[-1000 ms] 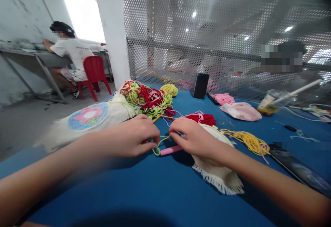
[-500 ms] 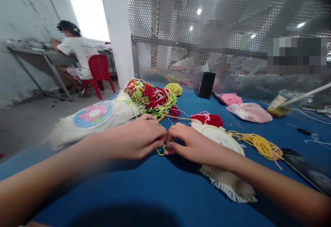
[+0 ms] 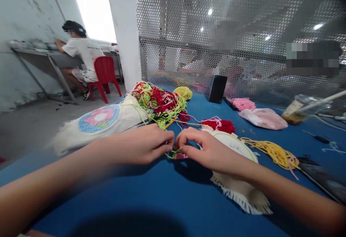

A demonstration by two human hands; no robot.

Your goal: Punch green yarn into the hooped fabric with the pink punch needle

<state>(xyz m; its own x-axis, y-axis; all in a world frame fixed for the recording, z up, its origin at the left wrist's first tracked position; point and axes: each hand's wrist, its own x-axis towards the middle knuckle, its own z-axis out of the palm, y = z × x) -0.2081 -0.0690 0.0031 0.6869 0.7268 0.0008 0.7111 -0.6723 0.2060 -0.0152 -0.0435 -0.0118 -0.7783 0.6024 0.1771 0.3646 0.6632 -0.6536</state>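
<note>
Green yarn (image 3: 174,152) runs between my two hands above the blue tabletop. My left hand (image 3: 148,144) pinches one part of it between thumb and fingers. Thumb and forefinger of my right hand (image 3: 201,146) are closed on another part. A small pink piece (image 3: 181,156) shows under the yarn by my right fingertips; I cannot make out what it is. Partly behind my right forearm lies a white fringed cloth (image 3: 244,193) with a green ring on it. Left of my left hand is a white cloth with an embroidered pink and blue flower (image 3: 99,118).
Tangled multicolour yarn (image 3: 159,100) is heaped behind my left hand, beside a yellow ball (image 3: 183,93). Red yarn (image 3: 220,125), yellow yarn (image 3: 273,152), a pink plastic bag (image 3: 263,118), a cup (image 3: 300,111) and phones (image 3: 217,88) surround the work. A person (image 3: 83,55) sits far left.
My fingertips have drawn slightly apart, and the green yarn now stretches between them. More of the small pink piece shows. The view has shifted a little.
</note>
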